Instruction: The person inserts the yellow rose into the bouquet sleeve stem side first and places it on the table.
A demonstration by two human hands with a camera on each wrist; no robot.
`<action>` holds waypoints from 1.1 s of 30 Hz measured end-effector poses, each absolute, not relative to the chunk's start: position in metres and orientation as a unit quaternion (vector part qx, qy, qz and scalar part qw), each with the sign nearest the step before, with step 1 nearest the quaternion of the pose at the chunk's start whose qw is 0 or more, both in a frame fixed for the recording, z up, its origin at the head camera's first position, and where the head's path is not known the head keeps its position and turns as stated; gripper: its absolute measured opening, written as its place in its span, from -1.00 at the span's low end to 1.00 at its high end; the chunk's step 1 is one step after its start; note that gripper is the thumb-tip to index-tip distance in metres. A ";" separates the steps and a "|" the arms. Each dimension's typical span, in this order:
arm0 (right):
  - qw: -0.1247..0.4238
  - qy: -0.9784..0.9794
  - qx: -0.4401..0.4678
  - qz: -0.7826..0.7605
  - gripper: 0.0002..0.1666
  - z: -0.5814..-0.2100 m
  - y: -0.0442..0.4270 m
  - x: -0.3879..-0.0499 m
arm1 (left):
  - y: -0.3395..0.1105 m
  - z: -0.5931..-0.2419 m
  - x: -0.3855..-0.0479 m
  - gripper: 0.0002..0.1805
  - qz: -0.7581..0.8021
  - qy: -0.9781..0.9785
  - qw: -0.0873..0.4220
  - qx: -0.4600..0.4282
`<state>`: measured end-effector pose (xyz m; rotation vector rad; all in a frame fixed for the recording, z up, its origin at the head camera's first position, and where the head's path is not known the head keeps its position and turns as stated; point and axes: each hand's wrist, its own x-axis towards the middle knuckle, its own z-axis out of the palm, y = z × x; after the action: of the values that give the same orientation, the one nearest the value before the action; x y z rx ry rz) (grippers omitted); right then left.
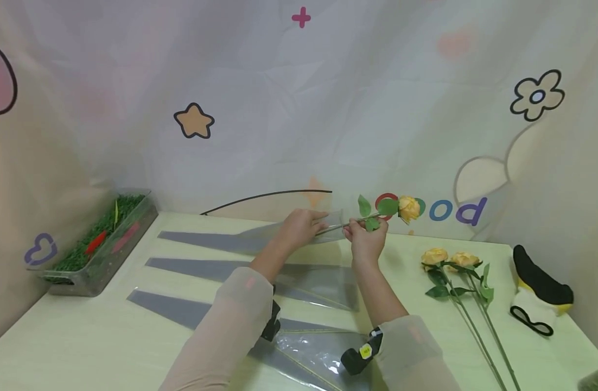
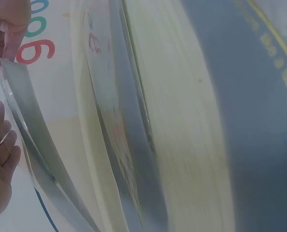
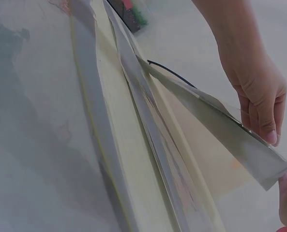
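My right hand (image 1: pixel 368 241) pinches the stem of a yellow artificial rose (image 1: pixel 409 209) with green leaves, near the open end of a tapered, clear-and-grey flower sleeve (image 1: pixel 252 234). The lower stem lies along or inside this sleeve; which, I cannot tell. At the sleeve's upper edge, my left hand (image 1: pixel 300 227) holds the film with its fingers, as the right wrist view shows this hand (image 3: pixel 257 92) against the raised sleeve (image 3: pixel 225 130). In the left wrist view, the right hand's fingertips (image 2: pixel 10 43) grip at the sleeve's corner. Two more sleeves, a middle one (image 1: pixel 323 279) and a near one (image 1: pixel 323 353), lie flat below.
Two yellow roses (image 1: pixel 464 260) with long stems lie on the table (image 1: pixel 99 336) at right. Beside them sits a black-and-white cloth item (image 1: pixel 540 293). A clear bin (image 1: pixel 118 260) with green grass-like filling stands at the left back. A printed curtain (image 1: pixel 299 108) hangs behind.
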<state>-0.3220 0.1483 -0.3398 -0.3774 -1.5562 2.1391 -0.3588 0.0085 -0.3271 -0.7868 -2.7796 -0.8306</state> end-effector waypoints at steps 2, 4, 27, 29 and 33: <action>0.229 -0.568 -0.136 0.779 -0.42 -0.340 0.149 -0.322 | 0.009 -0.327 -0.358 -0.58 -0.272 -0.923 0.072 -0.261; 0.226 -0.569 -0.134 0.779 -0.38 -0.340 0.149 -0.323 | 0.009 -0.327 -0.358 -0.58 -0.267 -0.924 0.079 -0.260; 0.196 -0.572 -0.126 0.786 -0.31 -0.341 0.151 -0.324 | 0.007 -0.327 -0.361 -0.60 -0.277 -0.920 0.073 -0.266; 0.190 -0.570 -0.126 0.790 -0.31 -0.342 0.152 -0.323 | 0.008 -0.327 -0.361 -0.60 -0.273 -0.921 0.078 -0.267; 0.181 -0.579 -0.119 0.786 -0.36 -0.343 0.155 -0.321 | 0.009 -0.326 -0.361 -0.61 -0.272 -0.920 0.082 -0.271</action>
<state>-0.3213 0.1550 -0.3433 -0.3367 -1.6358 2.2182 -0.3615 0.0086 -0.3264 -0.8088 -2.7474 -0.8113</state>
